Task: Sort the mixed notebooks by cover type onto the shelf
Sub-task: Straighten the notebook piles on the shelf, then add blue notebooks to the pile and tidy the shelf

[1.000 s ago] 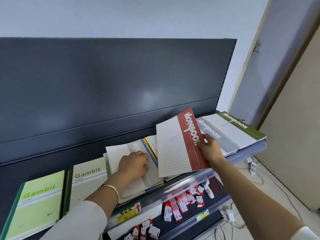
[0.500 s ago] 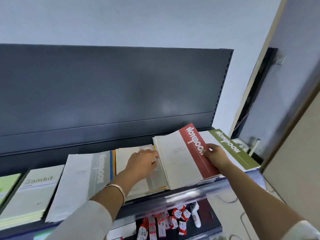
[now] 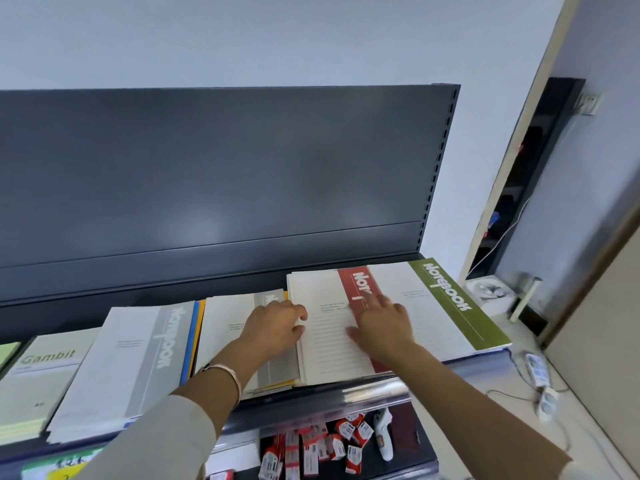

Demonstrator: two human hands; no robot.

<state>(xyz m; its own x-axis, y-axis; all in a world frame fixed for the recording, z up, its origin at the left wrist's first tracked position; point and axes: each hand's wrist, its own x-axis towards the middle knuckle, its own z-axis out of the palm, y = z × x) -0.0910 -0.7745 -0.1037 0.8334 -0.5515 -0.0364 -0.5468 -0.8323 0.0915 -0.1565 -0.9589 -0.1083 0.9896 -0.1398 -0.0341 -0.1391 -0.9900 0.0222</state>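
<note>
While both forearms reach far over the shelf (image 3: pixel 346 398), my right hand (image 3: pixel 382 325) lies flat, fingers spread wide, on the red notebook (image 3: pixel 329 327). My left hand (image 3: pixel 273 327), fingers loosely curled and gripping nothing, rests on the grey notebook stack (image 3: pixel 235 323) just left. Red notebook long axis runs near-to-far, between grey and green notebook (image 3: pixel 440 306) stacks.

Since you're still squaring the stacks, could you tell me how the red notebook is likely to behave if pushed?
The red notebook looks thin and soft-covered, so it would probably flex. It lies flat on a stack and likely slides easily. The right hand, spread flat on it, should steady it.
</note>
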